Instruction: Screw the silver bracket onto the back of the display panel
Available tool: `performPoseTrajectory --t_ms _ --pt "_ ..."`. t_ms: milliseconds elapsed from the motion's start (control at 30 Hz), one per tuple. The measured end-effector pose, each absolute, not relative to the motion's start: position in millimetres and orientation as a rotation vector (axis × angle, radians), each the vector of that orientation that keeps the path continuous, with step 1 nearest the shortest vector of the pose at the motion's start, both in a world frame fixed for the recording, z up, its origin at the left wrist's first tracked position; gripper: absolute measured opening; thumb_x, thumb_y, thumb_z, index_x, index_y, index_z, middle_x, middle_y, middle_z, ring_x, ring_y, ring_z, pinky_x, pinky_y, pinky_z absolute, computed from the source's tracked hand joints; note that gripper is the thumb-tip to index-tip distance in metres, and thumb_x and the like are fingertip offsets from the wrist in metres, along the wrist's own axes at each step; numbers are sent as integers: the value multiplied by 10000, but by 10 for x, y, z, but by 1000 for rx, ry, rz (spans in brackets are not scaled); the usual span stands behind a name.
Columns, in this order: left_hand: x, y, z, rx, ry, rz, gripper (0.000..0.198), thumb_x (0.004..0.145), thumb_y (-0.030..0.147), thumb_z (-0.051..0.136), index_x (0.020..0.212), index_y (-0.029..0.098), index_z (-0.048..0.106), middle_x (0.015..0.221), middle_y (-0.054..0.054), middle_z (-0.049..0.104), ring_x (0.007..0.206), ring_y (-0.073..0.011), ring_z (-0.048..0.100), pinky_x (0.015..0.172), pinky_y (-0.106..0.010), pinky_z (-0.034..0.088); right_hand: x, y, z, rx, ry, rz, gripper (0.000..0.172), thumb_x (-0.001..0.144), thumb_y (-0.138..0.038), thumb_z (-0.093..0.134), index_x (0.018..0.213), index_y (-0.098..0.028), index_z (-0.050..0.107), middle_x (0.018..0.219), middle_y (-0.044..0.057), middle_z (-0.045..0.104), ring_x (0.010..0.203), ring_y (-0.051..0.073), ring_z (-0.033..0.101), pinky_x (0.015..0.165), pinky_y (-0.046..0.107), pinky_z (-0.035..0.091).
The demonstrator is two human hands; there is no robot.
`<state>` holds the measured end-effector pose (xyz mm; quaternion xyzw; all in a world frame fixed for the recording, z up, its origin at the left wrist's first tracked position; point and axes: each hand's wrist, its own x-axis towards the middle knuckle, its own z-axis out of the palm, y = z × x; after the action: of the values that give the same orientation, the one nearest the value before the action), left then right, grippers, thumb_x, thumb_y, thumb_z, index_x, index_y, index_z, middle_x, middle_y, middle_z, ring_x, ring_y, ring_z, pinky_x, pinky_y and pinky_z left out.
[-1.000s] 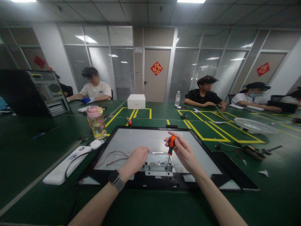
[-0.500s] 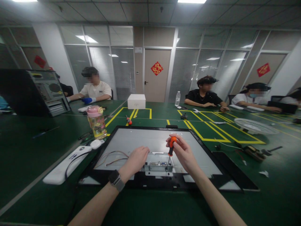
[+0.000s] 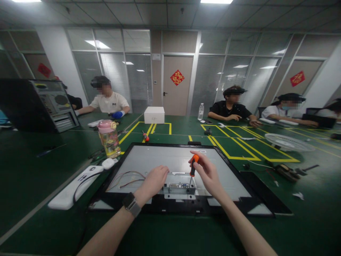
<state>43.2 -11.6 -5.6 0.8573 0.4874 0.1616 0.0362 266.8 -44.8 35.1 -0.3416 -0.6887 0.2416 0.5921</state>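
Observation:
My right hand [image 3: 206, 172] is closed round the orange-and-black handle of a screwdriver [image 3: 194, 165]. The shaft points down, slightly tilted, with its tip at the right part of a metal bracket [image 3: 177, 196]. A small circuit board [image 3: 179, 185] with connectors sits in that bracket. My left hand [image 3: 154, 181], a watch on its wrist, is curled at the bracket's left end; its fingertips are partly hidden. Under both hands lies a flat display panel [image 3: 160, 154] with a grey back and black frame. Loose thin wires [image 3: 128, 176] run over it, left of my left hand.
Left of the panel stand a pink-lidded bottle [image 3: 109, 140] and a white power strip [image 3: 74, 186] with a black cable. A black computer case [image 3: 29, 105] is further left. Beyond are a white box [image 3: 154, 115] and co-workers. A dark flat strip [image 3: 263, 192] lies right.
The screwdriver has turned a little in my right hand, and its fingers have shifted on the handle. My left hand stays put. Across the table, a co-worker's blue-gloved hand has moved right.

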Motion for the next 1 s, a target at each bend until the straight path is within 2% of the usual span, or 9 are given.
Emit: performPoseTrajectory --t_ms 133,267,600,1000 --pt "428 -119 -52 2635 1489 503 302 979 184 301 987 171 602 951 -67 643 910 -187 603 838 -296 444 2647 -435 297 -883 -1588 276 277 877 -286 572 1148 -235 600 881 30 655 771 187 597 740 335 481" --pt "426 -131 -41 2631 1498 504 302 980 186 299 973 172 601 935 -65 640 888 -186 603 818 -295 445 2632 -427 266 -914 -1488 226 278 857 -287 603 1130 -233 608 891 29 643 755 178 596 740 337 488" --pt "431 -132 -37 2640 1504 491 296 978 183 304 976 174 601 937 -63 641 888 -188 599 807 -295 442 2461 -471 264 -776 -1290 747 291 852 -353 624 1117 -251 555 895 16 665 710 175 692 619 315 603" --pt "442 -143 -21 2636 1517 473 292 974 169 306 988 175 597 959 -69 644 917 -187 600 840 -304 446 2394 -493 207 -745 -1304 840 292 839 -371 641 1096 -259 558 926 29 671 774 190 701 673 340 618"
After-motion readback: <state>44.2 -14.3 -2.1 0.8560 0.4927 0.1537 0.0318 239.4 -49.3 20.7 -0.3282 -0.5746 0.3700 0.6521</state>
